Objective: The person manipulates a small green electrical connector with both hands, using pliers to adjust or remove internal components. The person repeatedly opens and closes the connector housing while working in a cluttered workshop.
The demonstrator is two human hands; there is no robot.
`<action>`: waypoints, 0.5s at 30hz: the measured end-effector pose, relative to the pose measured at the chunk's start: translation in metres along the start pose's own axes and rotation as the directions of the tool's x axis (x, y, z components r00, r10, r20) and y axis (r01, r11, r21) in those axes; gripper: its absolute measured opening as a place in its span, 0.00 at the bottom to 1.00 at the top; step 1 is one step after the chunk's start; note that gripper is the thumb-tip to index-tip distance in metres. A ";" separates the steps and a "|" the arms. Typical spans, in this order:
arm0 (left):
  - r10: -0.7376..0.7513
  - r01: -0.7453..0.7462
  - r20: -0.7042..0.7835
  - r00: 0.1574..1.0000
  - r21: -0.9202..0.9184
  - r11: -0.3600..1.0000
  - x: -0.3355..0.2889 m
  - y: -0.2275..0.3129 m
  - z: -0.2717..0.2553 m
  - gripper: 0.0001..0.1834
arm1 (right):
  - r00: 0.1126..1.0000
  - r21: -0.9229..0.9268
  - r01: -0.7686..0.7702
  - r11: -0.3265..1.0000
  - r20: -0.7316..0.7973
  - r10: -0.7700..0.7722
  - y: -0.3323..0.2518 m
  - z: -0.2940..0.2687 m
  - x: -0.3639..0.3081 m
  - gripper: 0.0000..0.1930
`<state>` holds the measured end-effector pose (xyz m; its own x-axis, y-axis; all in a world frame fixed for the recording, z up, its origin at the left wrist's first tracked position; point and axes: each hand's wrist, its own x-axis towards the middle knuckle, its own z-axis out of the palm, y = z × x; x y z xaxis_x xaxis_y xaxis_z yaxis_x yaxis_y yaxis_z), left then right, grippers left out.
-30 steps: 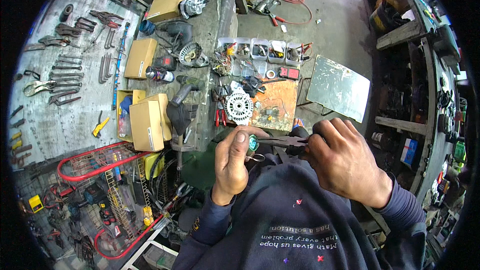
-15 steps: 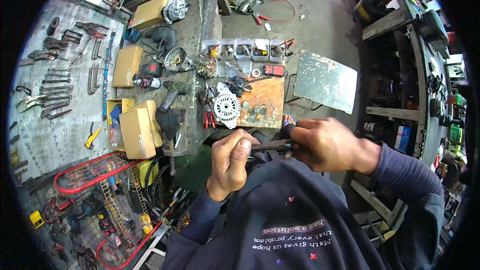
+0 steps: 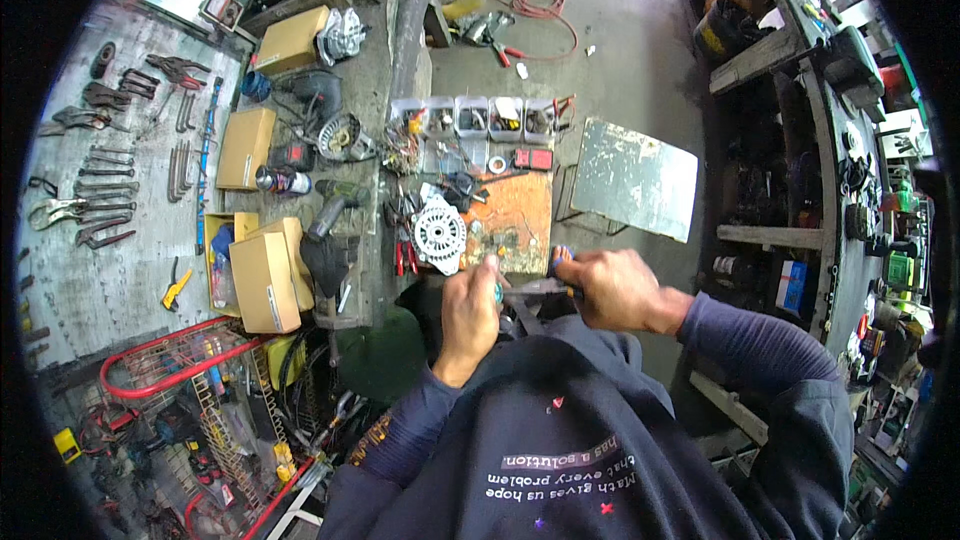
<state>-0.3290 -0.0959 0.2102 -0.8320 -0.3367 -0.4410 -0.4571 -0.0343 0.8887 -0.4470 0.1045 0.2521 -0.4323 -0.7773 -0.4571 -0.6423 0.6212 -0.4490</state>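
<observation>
Close to my body, just past the near edge of the bench, my right hand [image 3: 625, 292] is closed around a flat, greyish blade-like tool [image 3: 538, 288]. Its tip points left and reaches the fingers of my left hand [image 3: 470, 318]. That hand is closed with the thumb upward; a small teal bit [image 3: 498, 293] shows at its fingers, and the rest of what it grips is hidden. Beyond my hands, a round silver alternator housing [image 3: 439, 233] with slots lies on the bench, beside an orange-brown wooden board [image 3: 525, 208].
Clear plastic bins [image 3: 471, 117] of small parts line the bench's far side, near a red box [image 3: 533, 159]. Cardboard boxes [image 3: 264, 280] and a cordless drill [image 3: 335, 208] sit left. A worn grey stool top [image 3: 637, 180] stands right. Shelving [image 3: 770, 235] runs along the right.
My right hand and the tool have shifted left, nearer my left hand. My left hand has turned, its thumb now pointing upward. The whole view has moved slightly.
</observation>
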 end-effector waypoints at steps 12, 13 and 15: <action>-0.103 0.208 0.206 0.973 -0.598 0.774 -0.007 0.035 -0.018 0.28 | 0.921 0.381 0.024 0.924 -0.368 0.128 -0.019 -0.030 -0.026 0.14; -0.106 0.193 0.180 0.978 -0.585 0.788 -0.009 0.038 -0.020 0.28 | 0.931 0.286 0.071 0.956 -0.362 0.040 -0.021 -0.037 -0.031 0.14; -0.101 0.157 0.131 0.986 -0.560 0.814 -0.010 0.045 -0.021 0.30 | 0.934 0.082 0.171 0.982 -0.330 -0.135 -0.026 -0.053 -0.039 0.15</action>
<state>-0.3343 -0.1140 0.2574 -0.8157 -0.2053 -0.5408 -0.3270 -0.6076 0.7238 -0.4471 0.1139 0.3225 -0.5259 -0.8429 -0.1136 -0.6524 0.4855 -0.5819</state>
